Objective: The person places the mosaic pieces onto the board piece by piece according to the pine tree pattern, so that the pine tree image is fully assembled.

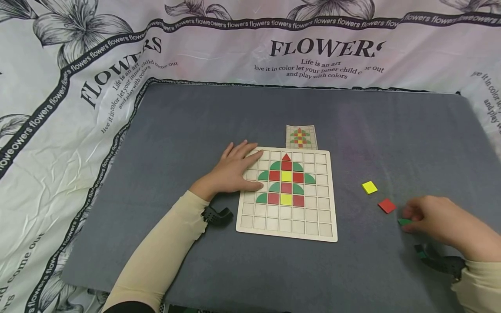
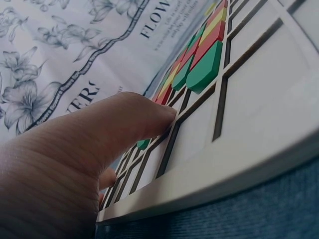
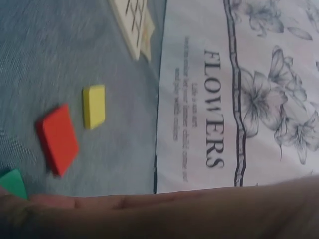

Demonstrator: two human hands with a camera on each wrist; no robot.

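A wooden grid board (image 1: 250, 221) carries red and yellow squares, green quarter-round pieces and a red triangle (image 1: 286, 158), set in a tree shape. My left hand (image 1: 231, 174) rests with spread fingers on the board's left side. In the left wrist view its thumb (image 2: 134, 117) lies over the grid cells near the edge. Off to the right, my right hand (image 1: 442, 219) pinches a green piece (image 1: 403, 221) between thumb and fingers, low over the mat. The green piece (image 3: 13, 184) is partly covered by the hand in the right wrist view.
A loose red square (image 1: 387, 206) and a loose yellow square (image 1: 369, 187) lie between the board and my right hand. Behind the board sits a small pattern card (image 1: 289, 141) showing a similar tree. A grey mat (image 1: 195, 117) lies on a flower-print cloth (image 1: 219, 52).
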